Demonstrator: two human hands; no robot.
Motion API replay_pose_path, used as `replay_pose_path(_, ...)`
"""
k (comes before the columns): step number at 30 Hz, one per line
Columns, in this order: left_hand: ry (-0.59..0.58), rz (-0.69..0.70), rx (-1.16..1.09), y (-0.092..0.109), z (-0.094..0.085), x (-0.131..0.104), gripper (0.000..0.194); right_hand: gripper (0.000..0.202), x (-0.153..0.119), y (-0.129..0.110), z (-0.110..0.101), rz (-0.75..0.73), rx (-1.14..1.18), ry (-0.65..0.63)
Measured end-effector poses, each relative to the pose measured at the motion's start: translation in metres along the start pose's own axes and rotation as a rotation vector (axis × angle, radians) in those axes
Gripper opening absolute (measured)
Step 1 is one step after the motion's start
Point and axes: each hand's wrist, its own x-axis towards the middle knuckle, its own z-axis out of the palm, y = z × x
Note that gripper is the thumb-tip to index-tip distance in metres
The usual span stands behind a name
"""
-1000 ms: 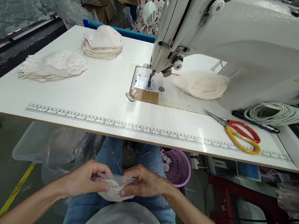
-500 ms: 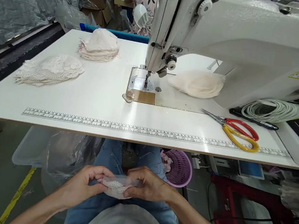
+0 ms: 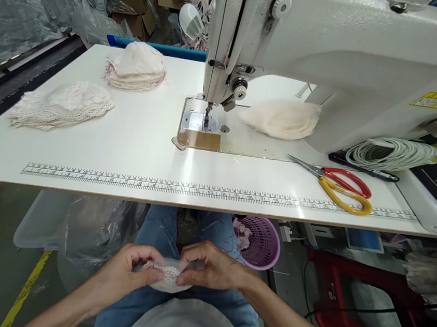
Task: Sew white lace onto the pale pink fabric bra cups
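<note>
Over my lap, a small white fabric piece with lace trim (image 3: 169, 278) is pinched between both hands. My left hand (image 3: 135, 269) grips its left end with thumb and fingers. At the other end, my right hand (image 3: 207, 269) holds it the same way. The piece curves between the hands, and its ends are hidden under my fingers. Beyond the table edge stands a white sewing machine (image 3: 332, 45), its presser foot (image 3: 206, 118) over the metal plate. Nothing lies under the foot that I can make out.
A lace-edged stack (image 3: 64, 105) and a pinkish fabric stack (image 3: 137, 66) lie at the table's left. Cream pieces (image 3: 281, 119) rest under the machine arm. Scissors (image 3: 340, 189) lie on the right, near coiled cord (image 3: 391, 154). Below are a purple basket (image 3: 262, 243) and a red stool (image 3: 342, 322).
My right hand has moved slightly left, closer to my left hand, along the fabric piece. The whole view has shifted a little; the table items stay where they were.
</note>
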Motion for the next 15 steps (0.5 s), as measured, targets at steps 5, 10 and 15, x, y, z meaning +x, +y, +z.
replay_pose_path(5, 0.004, -0.024, -0.005, -0.0015, 0.0009, -0.0011, 0.036, 0.036, -0.0011, 0.0006, -0.0014, 0.041, 0.047, -0.029)
replay_pose_path(10, 0.018, 0.010, 0.020, -0.0053, 0.0024, 0.0003, 0.036, 0.037, 0.0021, 0.0014, 0.0036, 0.070, 0.034, 0.006)
replay_pose_path(15, 0.079, 0.033, 0.110, -0.0081, 0.0011, -0.0029, 0.030, 0.036, -0.0002, 0.0052, 0.0040, 0.094, 0.086, 0.053)
